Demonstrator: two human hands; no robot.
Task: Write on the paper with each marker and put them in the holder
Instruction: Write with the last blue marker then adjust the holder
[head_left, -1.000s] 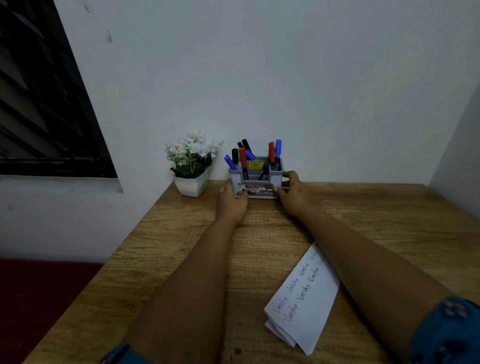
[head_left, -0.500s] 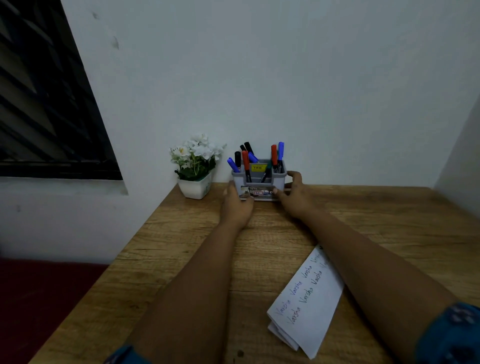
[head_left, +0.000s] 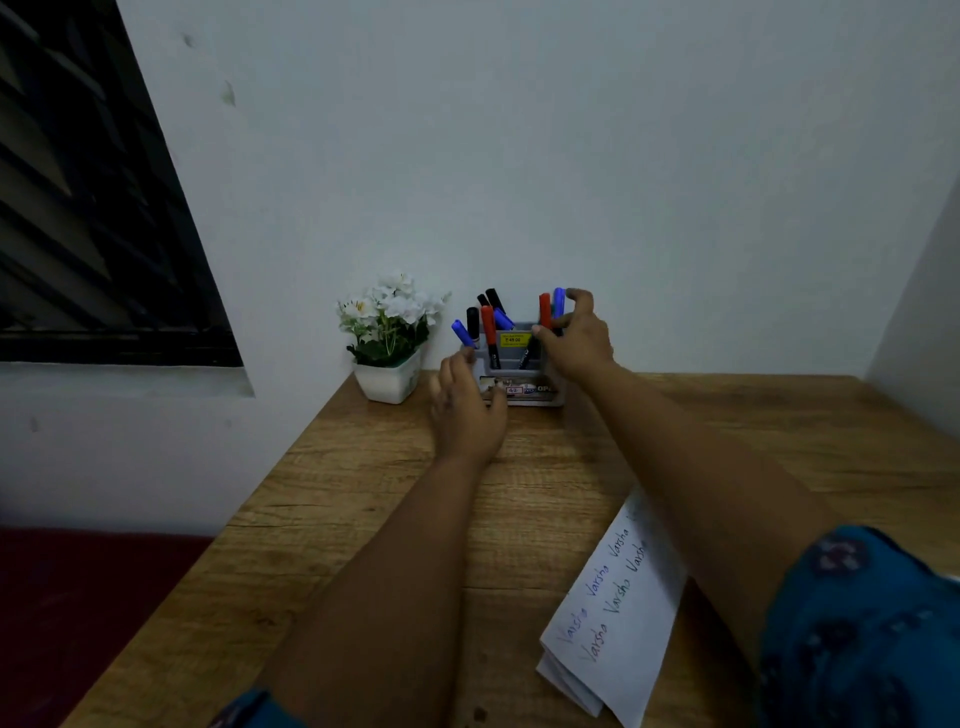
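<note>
Grey marker holder bristles with red, blue, black markers; left hand steadies it open-fingered; right hand pinches the blue marker

R forearm covers far right corner of paper & some writing. R hand hides holder's right side; label text too small.

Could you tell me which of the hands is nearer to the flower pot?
Left. The left hand rests against the holder's near left corner, just right of the flower pot. The right hand is up at the markers on the holder's far side from the pot.
</note>
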